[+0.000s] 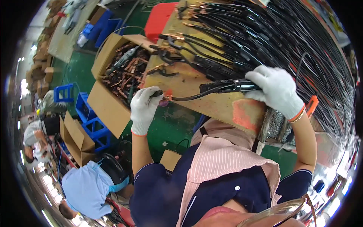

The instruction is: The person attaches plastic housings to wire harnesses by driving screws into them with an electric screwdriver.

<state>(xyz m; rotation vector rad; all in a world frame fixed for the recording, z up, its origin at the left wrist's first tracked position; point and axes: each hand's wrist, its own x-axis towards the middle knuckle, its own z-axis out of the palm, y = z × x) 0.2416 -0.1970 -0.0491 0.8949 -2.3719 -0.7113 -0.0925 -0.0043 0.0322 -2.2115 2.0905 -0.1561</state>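
Both of my hands wear white knit gloves. My left hand, beside the table's left edge, pinches a small black piece next to bright copper at the end of a black cable. The cable runs across to a long black handle-like part, which my right hand grips over the table. The right fingers wrap round its far end and hide it. Several more black cables with copper ends lie on the worn wooden table beyond my hands.
An open cardboard box of copper pieces stands against the table's left side, its flap folded out. A grey-green tool lies inside. Beyond are a red bin and blue stools. A person in light blue sits at lower left.
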